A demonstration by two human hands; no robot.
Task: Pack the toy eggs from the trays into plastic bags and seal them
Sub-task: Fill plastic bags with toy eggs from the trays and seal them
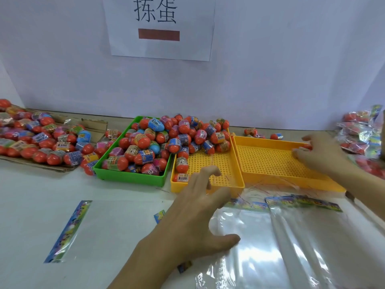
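Note:
Red toy eggs in printed wrap fill a green tray (129, 178) and spill across the back of the middle yellow tray (220, 163). The right yellow tray (270, 157) is almost bare. My right hand (325, 157) reaches into its far right corner, thumb and fingers closed around one red toy egg (308, 146). My left hand (193, 215) is spread open with nothing in it. Its fingertips are at the middle tray's front edge and its thumb rests on a stack of clear plastic bags (270, 251).
Many more eggs lie on cardboard (52, 166) at the left. A single flat bag (68, 230) lies on the white table to the left. Filled bags (358, 138) are heaped at the far right. A paper sign (158, 28) hangs on the back wall.

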